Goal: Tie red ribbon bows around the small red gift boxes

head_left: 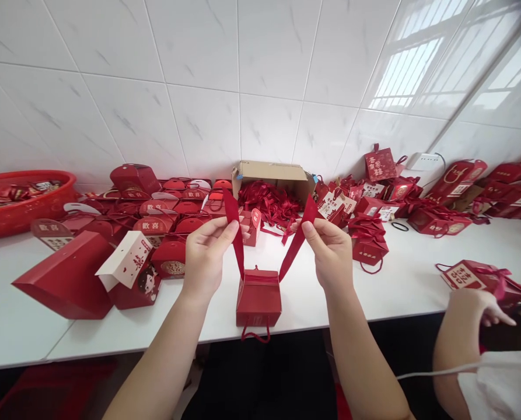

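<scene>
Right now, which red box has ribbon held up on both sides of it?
The small box at the table's front edge: left hand and right hand each hold up red ribbon beside only this one.

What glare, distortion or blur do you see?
All head view: window reflection glares on the wall tiles, upper right; likely wide-angle stretch toward the edges, as on the red basin; red ribbon reads fairly sharp; below the white table, dark with little detail.

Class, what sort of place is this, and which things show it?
Probably a gift-packing workroom: many red boxes crowd a white table, and a cardboard carton holds loose red ribbons.
</scene>
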### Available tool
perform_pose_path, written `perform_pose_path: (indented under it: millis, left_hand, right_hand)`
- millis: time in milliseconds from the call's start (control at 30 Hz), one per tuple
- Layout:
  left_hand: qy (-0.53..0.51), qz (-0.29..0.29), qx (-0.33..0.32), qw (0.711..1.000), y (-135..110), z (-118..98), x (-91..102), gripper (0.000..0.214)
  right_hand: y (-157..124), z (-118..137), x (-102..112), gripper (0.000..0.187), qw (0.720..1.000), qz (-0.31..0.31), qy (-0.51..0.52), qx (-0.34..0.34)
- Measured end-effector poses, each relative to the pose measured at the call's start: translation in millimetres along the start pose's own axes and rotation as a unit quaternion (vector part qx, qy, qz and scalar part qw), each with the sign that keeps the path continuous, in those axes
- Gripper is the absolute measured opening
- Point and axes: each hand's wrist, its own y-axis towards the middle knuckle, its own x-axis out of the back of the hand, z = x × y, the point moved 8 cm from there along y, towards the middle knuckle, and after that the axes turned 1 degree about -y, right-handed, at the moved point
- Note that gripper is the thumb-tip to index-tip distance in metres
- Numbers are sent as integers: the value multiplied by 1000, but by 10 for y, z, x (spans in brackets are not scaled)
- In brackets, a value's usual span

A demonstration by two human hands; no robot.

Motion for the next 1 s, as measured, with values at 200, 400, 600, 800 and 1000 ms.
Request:
perform_pose_path:
  millis: [200,400,600,800,1000]
  left_hand:
    - [-48,19,33,998,-10,14,-69,18]
    - [-42,14,29,999,-37,46,-33,16]
    - [-73,41,11,996,-48,10,-72,13]
    - [-15,108,-15,994,-74,-47,-191,16]
    - [87,147,16,985,-101,-47,-303,39]
  right_hand:
    - [-5,7,-15,21,1000,1,-1,17]
    - [-26,-3,-21,21,1000,6,-11,17]
    - [-13,20,-38,20,1000,4,25,17]
    - [-27,16,-208,15,997,58,44,-30]
    - [-118,60,-459,15,985,163,48,-18]
